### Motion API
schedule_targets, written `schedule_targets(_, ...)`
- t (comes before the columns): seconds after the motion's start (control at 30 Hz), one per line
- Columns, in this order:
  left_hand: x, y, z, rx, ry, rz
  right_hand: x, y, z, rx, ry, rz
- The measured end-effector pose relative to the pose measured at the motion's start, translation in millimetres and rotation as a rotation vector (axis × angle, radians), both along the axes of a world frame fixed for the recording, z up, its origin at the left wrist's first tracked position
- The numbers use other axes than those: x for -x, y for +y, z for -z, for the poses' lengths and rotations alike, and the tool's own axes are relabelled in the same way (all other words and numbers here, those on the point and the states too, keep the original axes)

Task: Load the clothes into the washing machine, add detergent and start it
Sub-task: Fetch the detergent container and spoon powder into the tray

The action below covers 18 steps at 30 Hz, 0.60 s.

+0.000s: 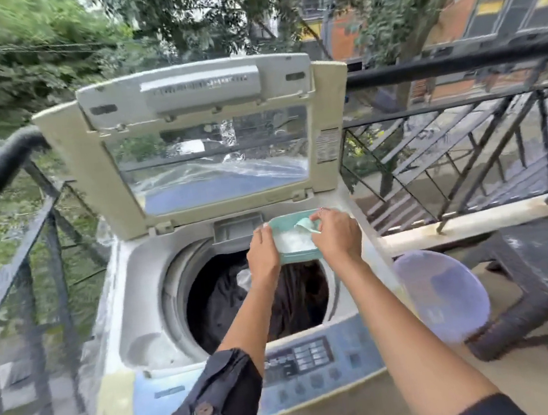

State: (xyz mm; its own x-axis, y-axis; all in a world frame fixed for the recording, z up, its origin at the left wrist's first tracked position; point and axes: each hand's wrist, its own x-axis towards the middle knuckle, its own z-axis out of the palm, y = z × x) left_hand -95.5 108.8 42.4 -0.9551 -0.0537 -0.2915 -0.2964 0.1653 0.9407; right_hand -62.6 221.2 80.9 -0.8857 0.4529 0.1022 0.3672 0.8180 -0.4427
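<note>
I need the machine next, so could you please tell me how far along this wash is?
Done: dark clothes lie in the drum. In hand: left hand holds the teal detergent box, right hand pinches its scoop. Left: add powder, shut lid, press control panel.

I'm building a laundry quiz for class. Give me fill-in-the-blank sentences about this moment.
1. The left hand holds a teal plastic tub of white detergent ____.
2. The right hand pinches a small teal ____ at the tub.
3. The white top-loading washing machine has its window lid ____, not closed.
Missing: powder; scoop; open.
</note>
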Motion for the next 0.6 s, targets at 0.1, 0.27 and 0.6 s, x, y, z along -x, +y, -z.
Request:
schedule_targets(0.1,17,-26,15,-0.021,-0.004,-0.030,19,-30,10,0.039,-0.041,-0.024)
schedule_targets(0.27,33,-57,31,-0.039,-0.034,-0.060,40,-67,22,0.085,-0.104,-0.123)
schedule_targets(0.6,51,-85,58,-0.064,-0.091,-0.084,68,-98,29,0.199,-0.284,-0.309)
